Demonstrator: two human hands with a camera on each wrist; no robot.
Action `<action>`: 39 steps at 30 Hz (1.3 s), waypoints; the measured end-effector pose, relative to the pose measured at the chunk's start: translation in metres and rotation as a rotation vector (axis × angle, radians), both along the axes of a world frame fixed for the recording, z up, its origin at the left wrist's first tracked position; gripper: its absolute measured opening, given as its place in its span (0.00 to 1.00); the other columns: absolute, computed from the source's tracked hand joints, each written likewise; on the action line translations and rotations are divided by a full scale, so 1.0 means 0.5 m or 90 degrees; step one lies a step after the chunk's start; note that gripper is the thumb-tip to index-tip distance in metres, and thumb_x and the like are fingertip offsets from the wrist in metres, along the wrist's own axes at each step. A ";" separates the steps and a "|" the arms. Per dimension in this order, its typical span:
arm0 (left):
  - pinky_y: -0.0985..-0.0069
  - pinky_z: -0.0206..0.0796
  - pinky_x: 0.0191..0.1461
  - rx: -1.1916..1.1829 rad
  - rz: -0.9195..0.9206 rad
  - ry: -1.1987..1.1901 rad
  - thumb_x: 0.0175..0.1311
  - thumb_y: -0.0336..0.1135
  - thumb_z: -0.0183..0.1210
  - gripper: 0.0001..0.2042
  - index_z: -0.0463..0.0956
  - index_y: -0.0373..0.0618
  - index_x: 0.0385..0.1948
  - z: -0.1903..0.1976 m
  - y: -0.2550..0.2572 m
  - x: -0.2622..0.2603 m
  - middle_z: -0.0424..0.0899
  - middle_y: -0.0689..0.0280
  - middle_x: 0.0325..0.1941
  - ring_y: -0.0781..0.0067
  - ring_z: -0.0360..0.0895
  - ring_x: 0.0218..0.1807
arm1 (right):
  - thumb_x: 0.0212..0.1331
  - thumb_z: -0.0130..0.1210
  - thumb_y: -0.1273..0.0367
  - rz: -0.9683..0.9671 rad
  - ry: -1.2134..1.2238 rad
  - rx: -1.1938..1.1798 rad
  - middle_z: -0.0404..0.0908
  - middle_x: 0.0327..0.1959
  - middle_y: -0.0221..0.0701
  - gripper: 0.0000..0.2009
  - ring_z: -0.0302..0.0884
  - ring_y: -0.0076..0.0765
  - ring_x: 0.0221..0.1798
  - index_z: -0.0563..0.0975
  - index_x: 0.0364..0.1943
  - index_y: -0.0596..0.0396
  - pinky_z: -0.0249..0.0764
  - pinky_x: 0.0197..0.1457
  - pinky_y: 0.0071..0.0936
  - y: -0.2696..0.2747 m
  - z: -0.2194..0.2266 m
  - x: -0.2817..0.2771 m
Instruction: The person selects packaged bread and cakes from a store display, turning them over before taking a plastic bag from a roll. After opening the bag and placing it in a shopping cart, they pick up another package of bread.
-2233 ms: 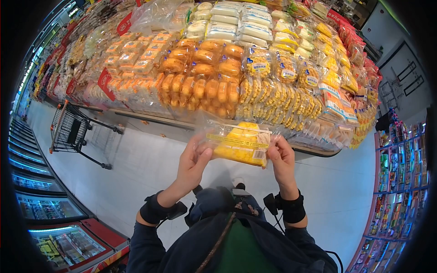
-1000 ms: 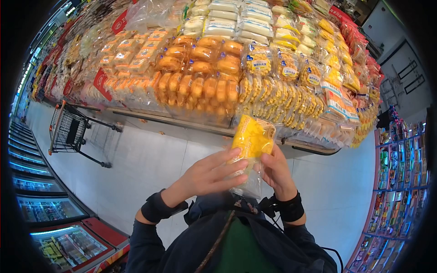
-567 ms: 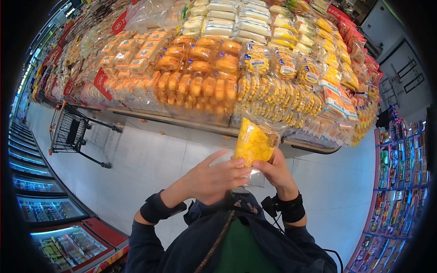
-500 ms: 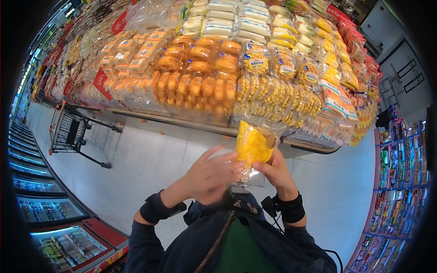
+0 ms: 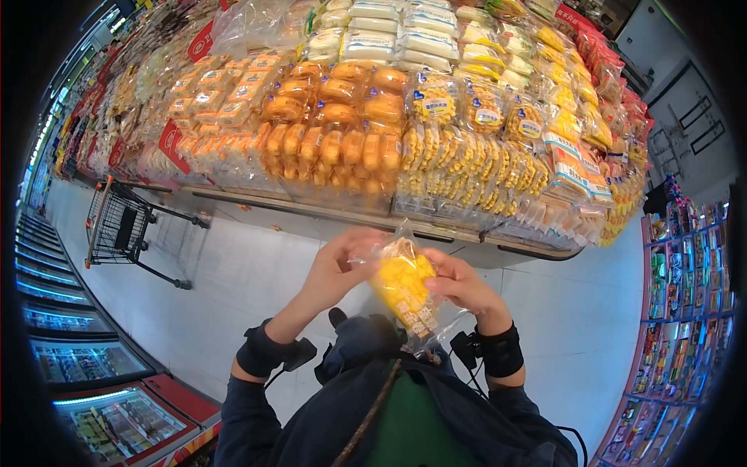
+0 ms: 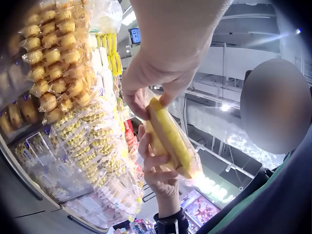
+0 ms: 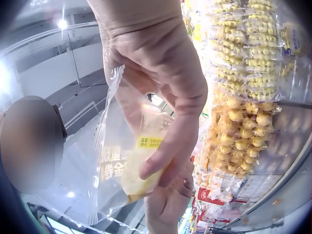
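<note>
In the head view, you are holding a yellow pack (image 5: 403,282) in the air between your body and the surface (image 5: 311,219). The grip of your left hand (image 5: 339,267) is pinching its upper left side, and the grip of your right hand (image 5: 461,285) is holding its right side. The pack is tilting, and big pale letters (image 5: 416,311) are showing near its low end. The surface is carrying rows of round brown buns (image 5: 340,89) and wavy yellow snacks (image 5: 467,167) in clear bags. A black cart (image 5: 124,222) is standing on the floor (image 5: 226,311) to the left.

In the left wrist view, your left thumb and fingers are pinching one end of the pack. Your right fingers are curling around it farther down.

In the right wrist view, your right fingers are bending over the pack. Its clear wrapper (image 7: 100,165) is sticking out past the filled part, and a small yellow label (image 7: 150,142) is showing.
</note>
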State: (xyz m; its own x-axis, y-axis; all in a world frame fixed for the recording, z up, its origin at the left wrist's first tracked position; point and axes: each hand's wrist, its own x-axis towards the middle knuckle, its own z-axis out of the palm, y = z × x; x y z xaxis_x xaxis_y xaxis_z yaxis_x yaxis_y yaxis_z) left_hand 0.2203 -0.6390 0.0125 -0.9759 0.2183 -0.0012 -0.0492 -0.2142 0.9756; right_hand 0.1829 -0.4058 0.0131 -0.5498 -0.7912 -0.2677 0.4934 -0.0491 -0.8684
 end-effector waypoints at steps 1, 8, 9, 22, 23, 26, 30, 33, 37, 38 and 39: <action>0.82 0.64 0.48 0.003 0.019 -0.001 0.54 0.26 0.58 0.21 0.64 0.40 0.50 -0.001 -0.003 -0.001 0.73 0.64 0.45 0.81 0.71 0.43 | 0.57 0.51 0.65 -0.020 -0.018 -0.034 0.70 0.52 0.32 0.27 0.68 0.24 0.52 0.57 0.60 0.57 0.65 0.52 0.22 0.002 0.001 -0.001; 0.85 0.64 0.44 0.045 0.196 0.040 0.54 0.25 0.57 0.19 0.64 0.41 0.48 -0.014 -0.008 -0.007 0.70 0.69 0.39 0.82 0.69 0.43 | 0.57 0.50 0.56 -0.057 -0.177 -0.346 0.59 0.61 0.38 0.33 0.59 0.38 0.62 0.51 0.63 0.54 0.64 0.58 0.35 -0.009 0.030 0.000; 0.85 0.63 0.44 0.058 0.219 0.040 0.54 0.24 0.57 0.19 0.64 0.41 0.48 -0.013 -0.008 -0.008 0.70 0.70 0.38 0.82 0.69 0.43 | 0.57 0.51 0.56 -0.067 -0.198 -0.399 0.58 0.61 0.39 0.34 0.58 0.40 0.62 0.50 0.63 0.54 0.64 0.58 0.38 -0.013 0.029 0.002; 0.85 0.66 0.42 0.042 0.180 0.097 0.53 0.19 0.54 0.22 0.62 0.37 0.52 0.002 -0.013 0.007 0.66 0.71 0.34 0.82 0.66 0.43 | 0.59 0.48 0.70 -0.221 -0.033 -0.189 0.71 0.50 0.37 0.25 0.71 0.34 0.50 0.56 0.60 0.57 0.74 0.48 0.35 -0.005 0.001 -0.012; 0.84 0.66 0.42 0.048 0.177 0.106 0.53 0.19 0.54 0.22 0.62 0.37 0.52 0.003 -0.011 0.008 0.66 0.71 0.34 0.82 0.66 0.43 | 0.59 0.48 0.70 -0.225 -0.034 -0.189 0.70 0.50 0.38 0.24 0.71 0.34 0.50 0.57 0.60 0.58 0.74 0.48 0.34 -0.005 0.000 -0.012; 0.83 0.66 0.43 0.055 0.168 0.129 0.53 0.19 0.54 0.21 0.62 0.37 0.51 -0.001 -0.010 0.007 0.66 0.70 0.35 0.81 0.66 0.44 | 0.59 0.47 0.70 -0.228 -0.032 -0.192 0.70 0.51 0.37 0.24 0.71 0.33 0.50 0.58 0.59 0.58 0.73 0.48 0.33 -0.003 -0.004 -0.011; 0.83 0.67 0.44 0.054 0.167 0.151 0.53 0.19 0.54 0.19 0.63 0.38 0.48 -0.012 -0.009 0.005 0.66 0.69 0.37 0.81 0.66 0.45 | 0.59 0.47 0.71 -0.240 -0.019 -0.181 0.70 0.51 0.37 0.24 0.71 0.32 0.50 0.58 0.59 0.59 0.73 0.49 0.32 -0.001 -0.001 -0.011; 0.82 0.67 0.44 0.057 0.169 0.145 0.53 0.19 0.54 0.18 0.63 0.38 0.47 -0.007 -0.005 0.004 0.66 0.69 0.37 0.81 0.66 0.44 | 0.59 0.48 0.71 -0.236 -0.020 -0.184 0.70 0.51 0.37 0.24 0.70 0.31 0.51 0.58 0.59 0.59 0.72 0.49 0.31 0.000 -0.006 -0.013; 0.82 0.66 0.45 0.054 0.166 0.143 0.54 0.19 0.54 0.18 0.63 0.38 0.47 -0.009 -0.005 0.003 0.66 0.69 0.37 0.81 0.66 0.44 | 0.59 0.47 0.71 -0.236 -0.022 -0.181 0.70 0.51 0.37 0.23 0.69 0.31 0.51 0.58 0.59 0.60 0.72 0.49 0.31 0.001 -0.003 -0.014; 0.82 0.66 0.45 0.053 0.168 0.142 0.53 0.19 0.54 0.18 0.63 0.38 0.47 -0.009 -0.004 0.003 0.66 0.69 0.37 0.81 0.66 0.44 | 0.59 0.47 0.71 -0.234 -0.024 -0.183 0.70 0.51 0.37 0.23 0.69 0.31 0.51 0.58 0.59 0.60 0.72 0.50 0.31 0.001 -0.004 -0.014; 0.82 0.66 0.45 0.052 0.170 0.141 0.53 0.19 0.54 0.18 0.63 0.38 0.47 -0.009 -0.004 0.003 0.66 0.69 0.36 0.81 0.66 0.44 | 0.59 0.47 0.71 -0.232 -0.026 -0.184 0.70 0.51 0.37 0.23 0.69 0.31 0.52 0.58 0.59 0.60 0.71 0.50 0.31 0.002 -0.004 -0.015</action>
State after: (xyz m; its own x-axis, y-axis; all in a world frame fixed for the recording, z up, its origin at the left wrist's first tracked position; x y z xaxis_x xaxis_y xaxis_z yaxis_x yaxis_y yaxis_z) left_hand 0.2218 -0.6408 0.0082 -0.9733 -0.0536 0.2234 0.2295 -0.2690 0.9354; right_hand 0.1755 -0.4050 0.0111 -0.7994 -0.5938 -0.0915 0.4326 -0.4632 -0.7735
